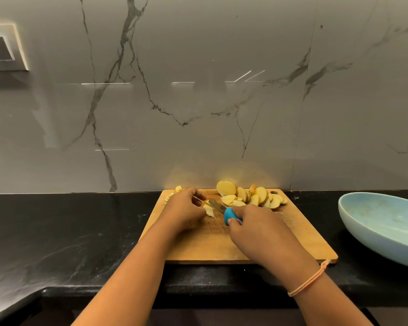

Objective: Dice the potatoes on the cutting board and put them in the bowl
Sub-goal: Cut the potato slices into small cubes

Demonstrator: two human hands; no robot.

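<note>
Potato slices: piled on cutting board, centre of frame.
Cut pieces: beside the knife blade.
Right hand: wrapped round the blue knife handle.
Left hand: fingers curled beside cut pieces; hold cannot be told.
Bowl: right edge, apart from the board.

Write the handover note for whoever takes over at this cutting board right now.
Left hand: curled fingers hold a potato piece on the cutting board.
Right hand: grips the blue-handled knife, blade at that piece.
Potato slices are piled at the board's far right; a few cut bits sit at its far left corner.
Bowl: on the counter to the right, no potato visible in it.
Done: slicing. Left: dice, fill bowl.
</note>
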